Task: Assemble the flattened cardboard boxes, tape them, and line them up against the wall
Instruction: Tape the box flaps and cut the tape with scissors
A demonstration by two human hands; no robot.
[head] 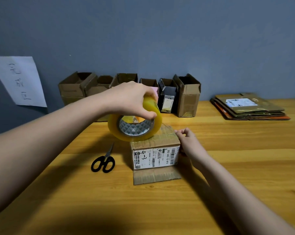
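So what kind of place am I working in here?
Probably a small home or office packing spot: a wooden table against a plain blue-grey wall, assembled boxes lined along it, flattened cardboard stacked nearby, a handwritten paper sign on the wall.

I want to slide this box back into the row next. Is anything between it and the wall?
No object lies between the box and the row of boxes. Only the tape roll, held by the left hand, hangs over it.

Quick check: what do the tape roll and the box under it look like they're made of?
Tape roll: glossy, see-through yellowish plastic film on what looks like a printed card core. Box: matte brown corrugated cardboard, judging by its ribbed flap, with a white paper label on its front.
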